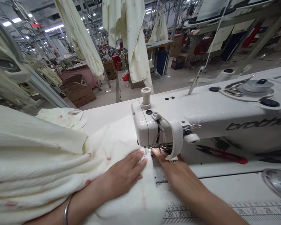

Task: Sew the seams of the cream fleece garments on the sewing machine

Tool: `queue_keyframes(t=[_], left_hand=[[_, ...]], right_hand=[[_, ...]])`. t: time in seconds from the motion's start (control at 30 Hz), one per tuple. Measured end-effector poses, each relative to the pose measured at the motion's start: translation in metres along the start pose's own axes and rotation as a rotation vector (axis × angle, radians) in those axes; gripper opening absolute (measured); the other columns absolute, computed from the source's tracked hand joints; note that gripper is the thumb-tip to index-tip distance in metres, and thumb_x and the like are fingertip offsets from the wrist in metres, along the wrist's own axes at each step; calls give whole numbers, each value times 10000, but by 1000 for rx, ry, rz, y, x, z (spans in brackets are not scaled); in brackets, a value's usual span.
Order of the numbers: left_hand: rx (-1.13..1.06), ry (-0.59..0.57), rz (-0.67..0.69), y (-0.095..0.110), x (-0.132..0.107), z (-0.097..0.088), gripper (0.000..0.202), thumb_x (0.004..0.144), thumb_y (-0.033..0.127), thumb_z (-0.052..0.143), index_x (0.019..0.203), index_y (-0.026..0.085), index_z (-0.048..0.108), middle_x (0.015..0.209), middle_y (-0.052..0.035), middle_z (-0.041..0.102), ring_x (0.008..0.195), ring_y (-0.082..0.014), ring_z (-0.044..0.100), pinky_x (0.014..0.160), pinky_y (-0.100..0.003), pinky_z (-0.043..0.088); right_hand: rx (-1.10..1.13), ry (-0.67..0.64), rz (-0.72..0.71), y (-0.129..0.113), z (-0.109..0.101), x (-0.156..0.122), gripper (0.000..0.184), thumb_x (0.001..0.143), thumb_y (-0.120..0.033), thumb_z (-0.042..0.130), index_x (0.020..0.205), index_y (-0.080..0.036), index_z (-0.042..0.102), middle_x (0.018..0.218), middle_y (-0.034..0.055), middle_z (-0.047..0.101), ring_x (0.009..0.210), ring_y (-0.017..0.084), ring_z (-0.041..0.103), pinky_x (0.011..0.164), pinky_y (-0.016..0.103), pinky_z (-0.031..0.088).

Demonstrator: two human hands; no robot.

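Note:
Cream cloth with small reddish marks (121, 137) lies under the head of a white sewing machine (142, 125) and spreads in folds to the left. My left hand (125, 172) rests flat on this cloth, fingers stretched towards the needle area. My right hand (170, 165) reaches in from the right, beside the cloth's edge at the presser foot (160, 150). A curved white guard (177, 140) and the machine head cover part of its fingers, so their grip is hidden. A metal bangle (66, 211) circles my left wrist.
Red-handled thread snips (224, 153) lie beneath the machine arm, with dark scissors (275, 156) farther right. A printed ruler scale (224, 212) runs along the table's front. Beyond the machine hang cream cloth pieces (137, 40). A cardboard box (78, 93) stands on the floor.

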State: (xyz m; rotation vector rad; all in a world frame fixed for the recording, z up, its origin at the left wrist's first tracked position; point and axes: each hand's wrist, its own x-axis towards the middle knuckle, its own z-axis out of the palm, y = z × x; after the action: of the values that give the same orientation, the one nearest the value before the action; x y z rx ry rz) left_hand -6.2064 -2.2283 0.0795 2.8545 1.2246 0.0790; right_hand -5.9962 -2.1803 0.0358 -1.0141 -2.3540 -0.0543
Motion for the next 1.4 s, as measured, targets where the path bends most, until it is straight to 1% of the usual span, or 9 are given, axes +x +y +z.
queue_keyframes(t=[0.07, 0.13, 0.3, 0.53, 0.8, 1.0, 1.17, 1.3, 1.4], left_hand=[[-10, 3, 3, -1, -1, 1, 402, 941, 223, 399, 1301, 45, 424, 1372, -221, 445, 1328, -295, 371, 1082, -425, 399], [-23, 13, 3, -2, -1, 3, 416, 940, 218, 400, 1317, 42, 408, 1372, -224, 441, 1332, -298, 364, 1087, -431, 394], [-53, 40, -9, -3, 0, 6, 411, 939, 217, 405, 1313, 48, 411, 1367, -218, 441, 1328, -298, 370, 1094, -440, 390], [-49, 74, 3, -5, 2, 6, 366, 944, 215, 389, 1279, 73, 422, 1334, -208, 471, 1304, -295, 405, 1059, -455, 434], [-69, 34, -8, -6, 6, 1, 355, 939, 208, 386, 1272, 86, 412, 1276, -213, 495, 1275, -303, 432, 996, -465, 485], [-40, 31, 0, -8, 8, 0, 353, 947, 225, 377, 1264, 72, 400, 1226, -208, 510, 1238, -299, 457, 974, -449, 498], [-75, 23, -64, -14, 9, 4, 283, 950, 261, 382, 1192, 126, 444, 1201, -166, 514, 1220, -277, 465, 942, -425, 514], [-96, 16, -114, -21, 12, 7, 285, 958, 299, 367, 1196, 159, 437, 1160, -127, 532, 1182, -252, 488, 926, -405, 517], [-96, 24, -128, -23, 12, 8, 311, 962, 313, 357, 1229, 163, 415, 1155, -123, 535, 1181, -246, 486, 926, -399, 517]], right_hand=[[-36, 12, -66, -14, -1, -16, 514, 774, 8, 301, 1168, -121, 605, 1122, 97, 631, 1041, 221, 546, 865, 352, 442], [-74, 26, -87, -22, 0, -24, 534, 755, 12, 315, 1205, -95, 581, 1201, 115, 589, 1068, 237, 521, 898, 381, 416], [-54, 10, -11, -24, 4, -21, 574, 721, 57, 310, 1176, -137, 601, 1172, 82, 601, 1084, 213, 499, 929, 357, 378], [-11, 5, 51, -26, 3, -20, 528, 759, 60, 330, 1152, -148, 615, 1138, 59, 621, 1076, 200, 500, 950, 331, 332], [-63, -22, 53, -24, 6, -21, 539, 771, 46, 359, 1210, -173, 582, 1158, 46, 611, 1132, 198, 474, 956, 336, 341], [-88, -23, 21, -24, 4, -23, 603, 743, 85, 312, 1237, -159, 558, 1170, 58, 607, 1133, 203, 488, 944, 345, 374], [-106, -7, 41, -24, 1, -19, 540, 788, 65, 312, 1200, -154, 583, 1142, 64, 621, 1080, 203, 523, 911, 345, 422], [-109, 2, 42, -24, 1, -18, 594, 757, 99, 271, 1197, -149, 583, 1157, 71, 610, 1093, 210, 523, 880, 356, 463], [-90, -10, 40, -26, 1, -20, 604, 751, 105, 256, 1200, -144, 574, 1168, 85, 596, 1108, 216, 521, 885, 374, 480]])
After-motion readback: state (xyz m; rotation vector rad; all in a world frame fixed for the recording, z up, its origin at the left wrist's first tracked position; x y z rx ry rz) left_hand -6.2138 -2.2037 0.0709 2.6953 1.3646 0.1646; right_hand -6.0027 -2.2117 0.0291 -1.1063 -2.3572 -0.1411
